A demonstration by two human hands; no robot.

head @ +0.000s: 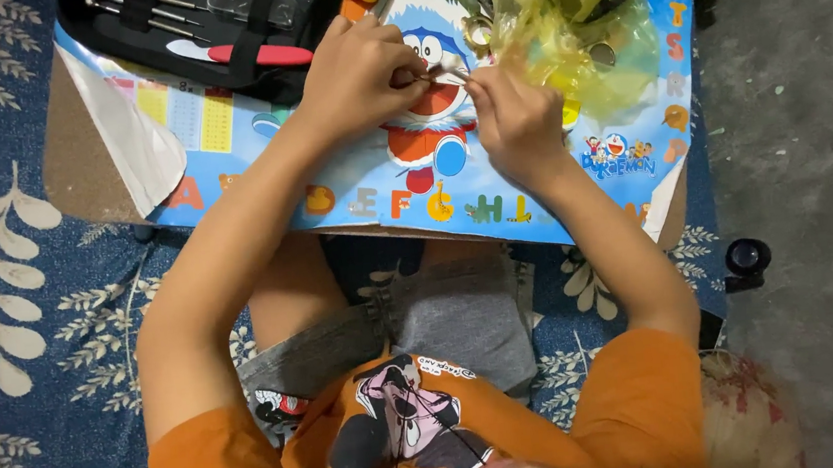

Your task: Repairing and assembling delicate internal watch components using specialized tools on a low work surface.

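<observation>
Small pale part point(445, 73) pinched between left hand point(357, 74) and right hand point(517, 120), both closed on it, above cartoon-printed tabletop point(352, 184); tool case point(208, 26) open, work seemingly midway.

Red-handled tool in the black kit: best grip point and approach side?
Probably the red handle: it is the thickest, most exposed part, lying flat and roughly left-right in the open black tool case. Come from above, fingers pinching across its width; a black strap crosses the tool's middle, so slide it out lengthwise.
</observation>
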